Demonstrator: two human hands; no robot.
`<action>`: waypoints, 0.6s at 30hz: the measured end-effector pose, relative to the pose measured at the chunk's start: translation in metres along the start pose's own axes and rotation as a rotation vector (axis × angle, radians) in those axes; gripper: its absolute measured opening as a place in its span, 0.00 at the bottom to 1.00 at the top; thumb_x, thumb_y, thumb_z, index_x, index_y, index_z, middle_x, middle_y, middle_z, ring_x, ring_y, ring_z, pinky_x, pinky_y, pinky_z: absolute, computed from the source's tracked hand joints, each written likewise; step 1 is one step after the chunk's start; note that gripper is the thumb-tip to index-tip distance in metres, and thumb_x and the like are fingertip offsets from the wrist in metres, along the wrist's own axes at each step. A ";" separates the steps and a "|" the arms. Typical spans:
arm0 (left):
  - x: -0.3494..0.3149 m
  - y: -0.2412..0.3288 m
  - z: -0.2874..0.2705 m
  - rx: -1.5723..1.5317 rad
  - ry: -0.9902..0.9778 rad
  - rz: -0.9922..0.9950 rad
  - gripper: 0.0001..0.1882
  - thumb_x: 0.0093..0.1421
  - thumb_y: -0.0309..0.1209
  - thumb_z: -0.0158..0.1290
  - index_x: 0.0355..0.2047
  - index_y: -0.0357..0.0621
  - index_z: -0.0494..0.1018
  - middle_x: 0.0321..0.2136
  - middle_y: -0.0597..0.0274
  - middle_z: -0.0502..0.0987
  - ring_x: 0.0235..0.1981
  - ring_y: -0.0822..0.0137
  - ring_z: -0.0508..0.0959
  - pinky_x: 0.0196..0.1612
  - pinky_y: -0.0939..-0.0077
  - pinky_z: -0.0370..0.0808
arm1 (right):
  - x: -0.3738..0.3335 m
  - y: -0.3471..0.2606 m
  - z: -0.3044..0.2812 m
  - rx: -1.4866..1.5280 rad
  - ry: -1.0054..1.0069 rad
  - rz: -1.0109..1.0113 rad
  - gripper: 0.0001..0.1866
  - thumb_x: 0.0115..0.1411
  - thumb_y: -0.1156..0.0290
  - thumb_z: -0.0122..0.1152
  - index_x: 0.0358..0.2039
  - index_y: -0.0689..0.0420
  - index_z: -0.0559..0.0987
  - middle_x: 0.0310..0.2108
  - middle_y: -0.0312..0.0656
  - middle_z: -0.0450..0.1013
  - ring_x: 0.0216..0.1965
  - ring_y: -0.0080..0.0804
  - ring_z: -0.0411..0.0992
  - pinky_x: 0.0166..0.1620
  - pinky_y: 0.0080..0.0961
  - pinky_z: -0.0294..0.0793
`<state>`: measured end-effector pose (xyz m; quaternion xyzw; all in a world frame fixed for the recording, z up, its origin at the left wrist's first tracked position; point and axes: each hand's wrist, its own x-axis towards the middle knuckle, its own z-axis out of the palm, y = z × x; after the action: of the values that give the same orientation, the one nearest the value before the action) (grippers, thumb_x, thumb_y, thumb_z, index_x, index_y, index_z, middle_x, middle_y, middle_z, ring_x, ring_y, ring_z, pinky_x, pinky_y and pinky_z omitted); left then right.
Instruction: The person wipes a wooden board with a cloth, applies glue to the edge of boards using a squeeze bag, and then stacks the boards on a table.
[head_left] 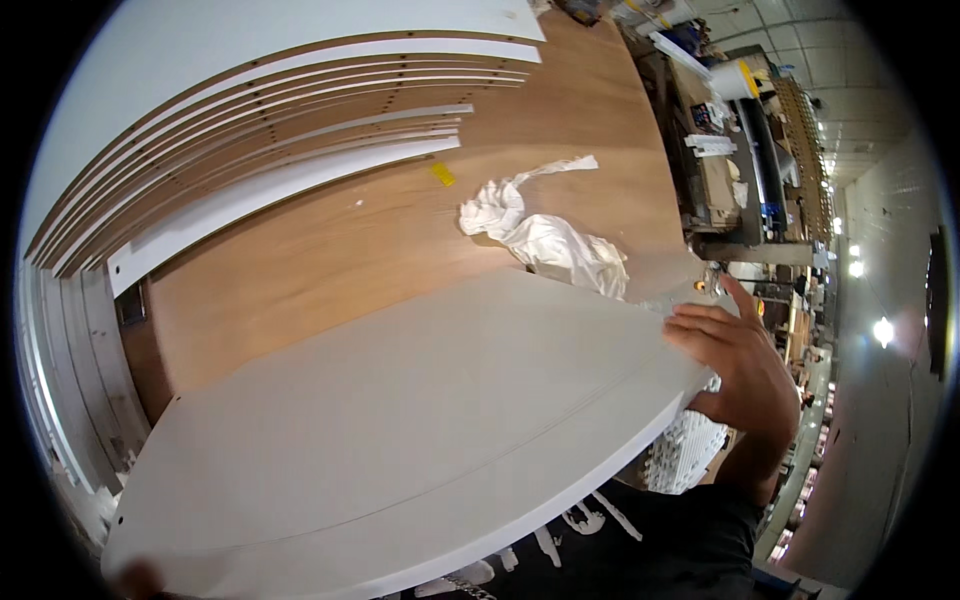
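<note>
A long white panel (420, 410) stretches across the lower part of the view, in front of my body. A fine line runs lengthwise along its face, and small dark holes show near its left end. My right hand (735, 350) is closed round the right end, fingers over the face and thumb at the near edge. At the lower left corner my left hand (140, 578) shows only as a small blurred part over the panel, gripping that end. Beyond the panel, crumpled white cloth or plastic (560, 250) lies on the brown wooden tabletop (330, 270).
Several narrow white strips (300, 170) with dark holes lie side by side at the far left of the tabletop. A small yellow piece (443, 175) lies near them. At the far right a cluttered bench holds a white bucket (735, 80). White perforated material (685, 450) sits below my right hand.
</note>
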<state>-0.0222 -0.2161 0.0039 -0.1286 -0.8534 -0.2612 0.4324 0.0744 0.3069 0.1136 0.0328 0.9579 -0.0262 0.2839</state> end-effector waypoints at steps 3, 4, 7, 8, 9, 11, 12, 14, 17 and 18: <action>-0.004 -0.018 -0.011 -0.125 -0.071 0.071 0.26 0.69 0.40 0.32 0.22 0.34 0.69 0.11 0.53 0.72 0.10 0.64 0.69 0.15 0.75 0.68 | 0.002 -0.022 0.008 0.002 0.046 -0.048 0.26 0.35 0.73 0.68 0.40 0.63 0.77 0.42 0.50 0.74 0.50 0.40 0.70 0.62 0.44 0.54; -0.009 -0.024 -0.022 -0.203 -0.094 -0.022 0.26 0.69 0.42 0.31 0.29 0.32 0.70 0.16 0.49 0.74 0.15 0.60 0.73 0.21 0.72 0.72 | 0.008 -0.032 0.001 0.015 0.055 -0.108 0.22 0.38 0.75 0.65 0.38 0.66 0.77 0.40 0.52 0.75 0.48 0.42 0.71 0.56 0.40 0.65; -0.007 -0.029 -0.030 0.054 -0.368 0.072 0.32 0.68 0.48 0.21 0.19 0.41 0.65 0.19 0.58 0.69 0.23 0.64 0.68 0.33 0.68 0.67 | 0.018 -0.052 -0.002 0.041 0.054 -0.187 0.21 0.38 0.76 0.63 0.37 0.66 0.77 0.40 0.52 0.75 0.46 0.42 0.72 0.53 0.38 0.68; -0.010 -0.034 -0.036 -0.031 -0.355 -0.110 0.30 0.68 0.45 0.24 0.20 0.39 0.65 0.21 0.58 0.69 0.25 0.64 0.69 0.33 0.69 0.67 | 0.019 -0.059 0.000 0.068 0.120 -0.248 0.20 0.37 0.77 0.60 0.36 0.68 0.76 0.38 0.52 0.75 0.43 0.42 0.73 0.50 0.38 0.70; -0.011 -0.029 -0.029 0.015 -0.266 -0.177 0.29 0.69 0.44 0.24 0.20 0.39 0.65 0.21 0.57 0.69 0.25 0.65 0.69 0.33 0.69 0.67 | 0.023 -0.068 -0.002 0.090 0.135 -0.281 0.20 0.36 0.77 0.60 0.35 0.68 0.76 0.37 0.52 0.75 0.43 0.43 0.73 0.50 0.39 0.70; -0.006 0.012 0.005 0.112 -0.084 -0.307 0.28 0.69 0.42 0.25 0.21 0.39 0.66 0.21 0.57 0.69 0.26 0.66 0.68 0.35 0.69 0.67 | 0.031 -0.080 -0.005 0.136 0.168 -0.354 0.20 0.35 0.77 0.59 0.33 0.69 0.76 0.35 0.52 0.74 0.41 0.44 0.73 0.49 0.40 0.70; -0.007 0.032 0.021 0.178 0.110 -0.578 0.28 0.69 0.43 0.25 0.21 0.40 0.66 0.20 0.58 0.68 0.27 0.66 0.67 0.36 0.68 0.66 | 0.034 -0.086 -0.005 0.142 0.192 -0.406 0.18 0.35 0.77 0.57 0.31 0.70 0.74 0.33 0.52 0.73 0.39 0.45 0.73 0.49 0.41 0.70; -0.004 0.037 0.024 0.254 0.167 -0.665 0.28 0.70 0.42 0.24 0.21 0.41 0.65 0.20 0.59 0.67 0.27 0.66 0.67 0.37 0.68 0.66 | 0.036 -0.093 -0.003 0.153 0.186 -0.442 0.17 0.37 0.77 0.56 0.31 0.70 0.74 0.33 0.52 0.73 0.40 0.45 0.73 0.49 0.40 0.70; -0.003 0.036 0.022 0.195 0.115 -0.680 0.28 0.68 0.47 0.24 0.26 0.40 0.67 0.22 0.58 0.69 0.26 0.68 0.70 0.35 0.69 0.70 | 0.041 -0.104 -0.004 0.169 0.155 -0.480 0.15 0.40 0.78 0.54 0.32 0.70 0.74 0.33 0.53 0.73 0.40 0.46 0.72 0.50 0.40 0.69; -0.020 -0.008 0.005 0.097 -0.063 -0.534 0.32 0.66 0.52 0.24 0.33 0.38 0.71 0.26 0.54 0.73 0.28 0.69 0.74 0.32 0.69 0.74 | 0.037 -0.103 0.001 0.187 0.160 -0.442 0.15 0.40 0.77 0.54 0.32 0.70 0.74 0.33 0.53 0.73 0.40 0.46 0.72 0.50 0.40 0.69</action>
<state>-0.0170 -0.2193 -0.0176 0.1137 -0.8816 -0.3207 0.3270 0.0362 0.2058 0.0957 -0.1495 0.9546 -0.1736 0.1902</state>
